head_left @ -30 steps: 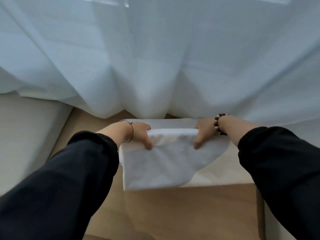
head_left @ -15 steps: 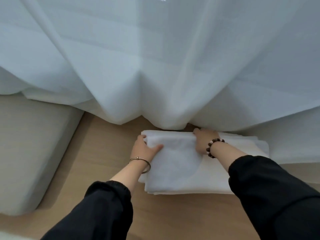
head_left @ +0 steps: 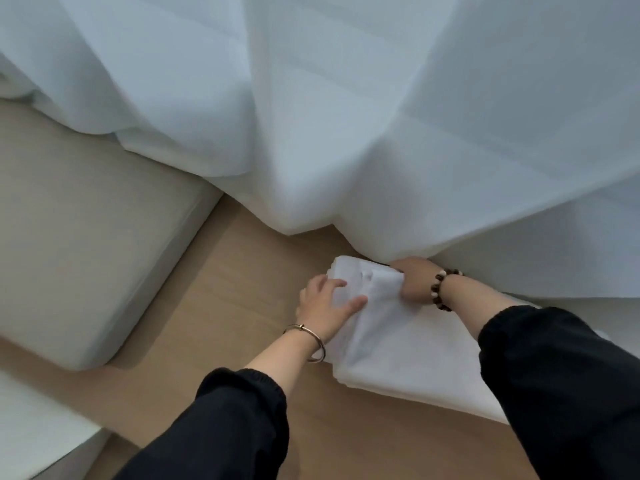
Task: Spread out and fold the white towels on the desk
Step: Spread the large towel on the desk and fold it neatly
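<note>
Presses the left hand (head_left: pixel 323 304) flat, fingers (head_left: pixel 337 283) straight and gripping nothing, on the left side of the folded white towels (head_left: pixel 405 355). Clenches the right hand (head_left: pixel 414 284) on a bunched fold of the top towel (head_left: pixel 382 287) at the stack's far edge. Rests the stack on the wooden desk (head_left: pixel 214 306), against the hem of the sheer curtain (head_left: pixel 346 133), pale cushion (head_left: pixel 86 254) to the left.

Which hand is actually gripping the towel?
Right hand, with the bead bracelet: grips a bunch of the towel. Left hand lies flat on it, fingers straight.

blk sleeves (head_left: pixel 239 420) | L wrist: metal bangle (head_left: pixel 320 345) | R wrist: bead bracelet (head_left: pixel 437 286)
</note>
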`<action>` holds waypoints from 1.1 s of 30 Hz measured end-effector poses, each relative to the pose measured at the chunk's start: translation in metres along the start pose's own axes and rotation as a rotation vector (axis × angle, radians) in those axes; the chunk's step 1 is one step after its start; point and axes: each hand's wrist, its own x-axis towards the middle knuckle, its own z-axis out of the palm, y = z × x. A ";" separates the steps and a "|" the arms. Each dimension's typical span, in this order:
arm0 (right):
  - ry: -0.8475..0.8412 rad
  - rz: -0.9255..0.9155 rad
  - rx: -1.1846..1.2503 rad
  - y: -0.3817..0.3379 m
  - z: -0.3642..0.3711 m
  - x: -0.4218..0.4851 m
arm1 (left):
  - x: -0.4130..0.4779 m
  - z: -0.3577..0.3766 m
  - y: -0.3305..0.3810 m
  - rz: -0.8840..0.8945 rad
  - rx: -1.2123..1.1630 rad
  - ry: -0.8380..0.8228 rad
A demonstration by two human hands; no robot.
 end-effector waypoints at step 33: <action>0.550 0.069 0.280 -0.059 0.018 0.015 | -0.018 0.001 0.002 -0.099 -0.627 0.200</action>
